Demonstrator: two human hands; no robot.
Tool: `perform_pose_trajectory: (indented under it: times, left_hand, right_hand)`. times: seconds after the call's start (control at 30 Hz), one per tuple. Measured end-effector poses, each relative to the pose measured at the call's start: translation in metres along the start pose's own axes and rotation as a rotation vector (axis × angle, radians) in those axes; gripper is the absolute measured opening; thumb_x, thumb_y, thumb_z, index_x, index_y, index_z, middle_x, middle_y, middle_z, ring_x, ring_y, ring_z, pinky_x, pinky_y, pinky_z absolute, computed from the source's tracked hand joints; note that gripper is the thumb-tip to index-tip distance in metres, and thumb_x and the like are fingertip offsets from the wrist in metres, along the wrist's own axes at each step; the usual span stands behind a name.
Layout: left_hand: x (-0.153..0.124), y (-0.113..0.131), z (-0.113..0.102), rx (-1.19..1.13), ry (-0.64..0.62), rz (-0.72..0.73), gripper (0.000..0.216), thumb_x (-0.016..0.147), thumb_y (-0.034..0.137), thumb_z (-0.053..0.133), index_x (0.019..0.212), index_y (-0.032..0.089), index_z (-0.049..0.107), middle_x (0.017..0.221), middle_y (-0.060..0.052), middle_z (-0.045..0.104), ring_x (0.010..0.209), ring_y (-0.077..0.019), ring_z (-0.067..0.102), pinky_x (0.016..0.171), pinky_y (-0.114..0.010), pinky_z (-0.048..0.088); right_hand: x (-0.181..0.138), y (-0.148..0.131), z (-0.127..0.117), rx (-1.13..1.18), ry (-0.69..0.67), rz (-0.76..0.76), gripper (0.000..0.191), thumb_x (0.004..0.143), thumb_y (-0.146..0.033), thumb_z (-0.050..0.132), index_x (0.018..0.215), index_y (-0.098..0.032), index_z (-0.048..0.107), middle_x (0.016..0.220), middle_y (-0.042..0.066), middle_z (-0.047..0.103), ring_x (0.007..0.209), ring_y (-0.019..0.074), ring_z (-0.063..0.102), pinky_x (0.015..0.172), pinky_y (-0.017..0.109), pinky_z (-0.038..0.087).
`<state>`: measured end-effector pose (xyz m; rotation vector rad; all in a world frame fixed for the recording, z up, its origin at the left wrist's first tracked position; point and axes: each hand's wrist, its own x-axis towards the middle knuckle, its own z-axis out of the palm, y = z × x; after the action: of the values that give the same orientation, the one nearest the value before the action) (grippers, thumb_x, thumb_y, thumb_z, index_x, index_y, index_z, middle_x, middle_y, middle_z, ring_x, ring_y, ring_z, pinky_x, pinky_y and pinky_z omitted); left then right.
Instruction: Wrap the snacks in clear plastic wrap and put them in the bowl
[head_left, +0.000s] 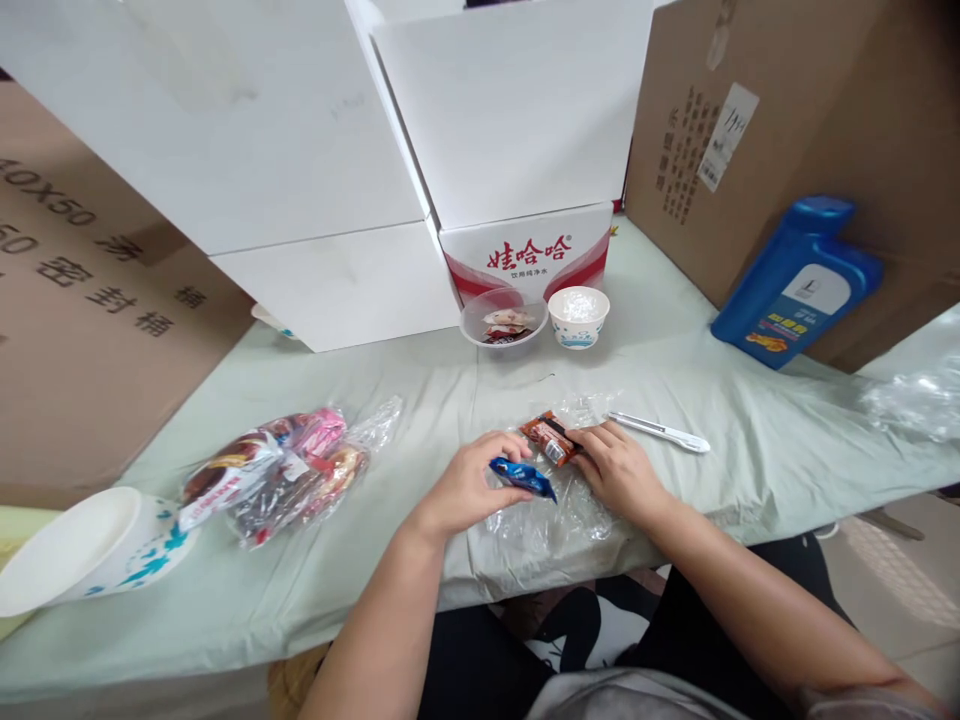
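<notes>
Blue pkt (523, 477) (shiny); in L hand (474, 482)

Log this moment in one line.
left hand: holds blue packet | right hand: touches orange packet | nearby: clear plastic, white cutter

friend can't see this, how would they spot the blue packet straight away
Start at the red-lettered Wahaha water carton. Nearer the camera, the right hand touches an orange packet. Beside it, the left hand pinches the blue packet, whose colour sets it apart.
</notes>
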<state>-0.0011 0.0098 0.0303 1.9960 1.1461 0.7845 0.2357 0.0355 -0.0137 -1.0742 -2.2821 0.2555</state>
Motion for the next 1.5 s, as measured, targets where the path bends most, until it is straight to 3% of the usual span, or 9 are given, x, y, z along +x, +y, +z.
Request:
perform_pose_trajectory:
  times: [0.17, 0.33, 0.47, 0.57, 0.73, 0.97, 1.23, 1.4, 1.5]
  left_hand:
    - [0.007, 0.005, 0.017, 0.121, -0.038, 0.163, 0.03, 0.063, 0.032, 0.087, 0.081, 0.022, 0.065, 0.14, -0.009, 0.053, 0.139, -0.0325, 0.037, 0.114, -0.05, 0.032]
    - [0.008, -0.011, 0.035, 0.036, 0.24, -0.007, 0.029, 0.07, 0.031, 0.081, 0.087, 0.022, 0.061, 0.112, -0.008, 0.065, 0.109, -0.0251, 0.062, 0.096, -0.04, 0.049]
    - [0.023, -0.021, 0.002, -0.047, 0.574, -0.171, 0.031, 0.08, 0.038, 0.068, 0.101, 0.022, 0.051, 0.09, -0.002, 0.064, 0.078, -0.0182, 0.066, 0.075, -0.033, 0.055]
    - [0.058, -0.012, -0.042, 0.29, 0.646, -0.082, 0.03, 0.077, 0.035, 0.072, 0.1, 0.023, 0.056, 0.106, -0.005, 0.061, 0.1, -0.0225, 0.063, 0.091, -0.036, 0.051]
    - [0.143, 0.001, -0.096, 0.653, 0.348, 0.076, 0.064, 0.076, 0.018, 0.07, 0.134, 0.023, 0.046, 0.137, -0.008, 0.052, 0.128, -0.0256, 0.049, 0.11, -0.039, 0.038]
    - [0.203, -0.024, -0.088, 0.697, -0.082, -0.17, 0.036, 0.079, 0.025, 0.067, 0.115, 0.028, 0.067, 0.113, -0.003, 0.069, 0.108, -0.0239, 0.061, 0.097, -0.036, 0.046]
    - [0.131, 0.002, -0.047, 0.741, 0.27, -0.067, 0.04, 0.094, 0.034, 0.045, 0.127, 0.016, 0.057, 0.135, -0.015, 0.049, 0.131, -0.0283, 0.039, 0.113, -0.045, 0.028]
    - [0.049, 0.01, -0.009, 0.486, -0.228, 0.122, 0.02, 0.088, 0.033, 0.059, 0.104, 0.024, 0.068, 0.112, -0.007, 0.064, 0.112, -0.0238, 0.056, 0.101, -0.04, 0.045]
    - [0.016, -0.013, 0.001, 0.553, -0.113, 0.002, 0.021, 0.083, 0.029, 0.065, 0.103, 0.023, 0.067, 0.123, -0.009, 0.061, 0.119, -0.0278, 0.053, 0.103, -0.046, 0.043]
  right_hand:
    - [-0.004, -0.001, -0.005, 0.177, 0.024, -0.096, 0.025, 0.098, -0.02, 0.041, 0.116, -0.019, 0.058, 0.095, 0.008, 0.068, 0.087, 0.0225, 0.06, 0.079, 0.04, 0.053]
    - [-0.004, 0.001, 0.0, 0.147, -0.042, -0.015, 0.032, 0.093, -0.023, 0.055, 0.123, -0.014, 0.053, 0.112, 0.014, 0.065, 0.103, 0.0269, 0.059, 0.089, 0.045, 0.052]
    - [-0.003, 0.002, 0.003, 0.048, -0.106, -0.083, 0.028, 0.088, -0.023, 0.062, 0.114, -0.016, 0.06, 0.116, 0.014, 0.064, 0.106, 0.0288, 0.056, 0.092, 0.05, 0.05]
    - [-0.004, 0.002, 0.003, 0.036, -0.133, -0.1, 0.022, 0.087, -0.023, 0.063, 0.108, -0.016, 0.063, 0.116, 0.013, 0.064, 0.105, 0.0281, 0.056, 0.092, 0.049, 0.05]
    - [-0.005, 0.003, 0.0, 0.047, -0.147, -0.1, 0.022, 0.086, -0.023, 0.064, 0.108, -0.018, 0.064, 0.116, 0.011, 0.063, 0.105, 0.0285, 0.056, 0.09, 0.048, 0.05]
    - [-0.005, 0.004, -0.001, 0.077, -0.178, -0.106, 0.022, 0.086, -0.023, 0.065, 0.107, -0.018, 0.064, 0.116, 0.01, 0.063, 0.105, 0.0286, 0.054, 0.088, 0.048, 0.049]
    - [-0.006, 0.004, -0.003, 0.067, -0.192, -0.122, 0.021, 0.087, -0.023, 0.063, 0.107, -0.017, 0.065, 0.12, 0.011, 0.063, 0.107, 0.0282, 0.055, 0.092, 0.048, 0.049]
    - [-0.009, 0.005, -0.002, 0.054, -0.23, -0.145, 0.034, 0.086, -0.027, 0.065, 0.118, -0.017, 0.065, 0.131, 0.013, 0.06, 0.117, 0.0311, 0.053, 0.098, 0.05, 0.046]
    - [-0.013, 0.013, -0.01, 0.024, -0.311, -0.14, 0.047, 0.085, -0.035, 0.067, 0.127, -0.016, 0.061, 0.141, 0.015, 0.053, 0.129, 0.0348, 0.047, 0.105, 0.053, 0.041]
